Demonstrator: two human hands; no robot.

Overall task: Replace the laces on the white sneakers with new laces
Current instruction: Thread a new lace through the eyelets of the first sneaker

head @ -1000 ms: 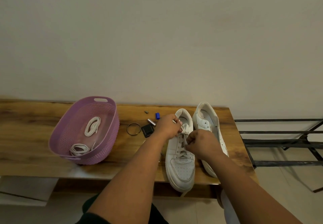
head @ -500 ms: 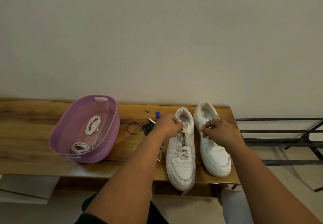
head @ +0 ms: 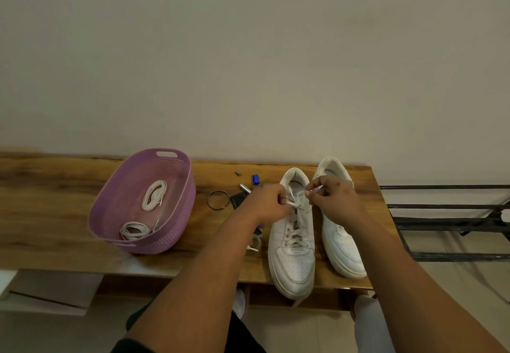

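1. Two white sneakers stand side by side at lower right of centre: a laced sneaker [head: 292,245] and an unlaced sneaker [head: 343,242] to its right.
2. Left hand [head: 269,205] and right hand [head: 332,201] each pinch a lace [head: 296,209] end at the laced sneaker's tongue.
3. New laces [head: 154,195] lie coiled in a purple basket [head: 116,201] at left on the wooden bench [head: 55,187].

Both forearms [head: 193,283] are bare from wrist to elbow, with no watch, ring or bracelet showing on them. A dark sleeve edge [head: 129,345] (black, perhaps very dark green) shows at the left arm's lower end, and dark clothing [head: 242,336] lies between the arms.
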